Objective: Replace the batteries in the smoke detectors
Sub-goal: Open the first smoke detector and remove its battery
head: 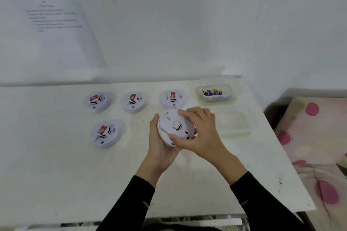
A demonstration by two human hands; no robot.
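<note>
white table [75, 174] under the grip, dark specks toward its right edge | printed sheet [56, 30] on the wall [281, 24], far up-left of the grip (text too blurred to read) | pink-spotted cloth [309, 137] well right of the grip, beyond the table's edge

Smoke detector [175, 118] held in two hands over the worktop [56, 174]
Left hand [161, 148] cradles it, right hand [200, 133] grips its rim; four more detectors [96, 101] [133, 101] [173, 98] [105, 134] lie nearby, a tub [216, 99] of batteries [212, 92] behind.
</note>
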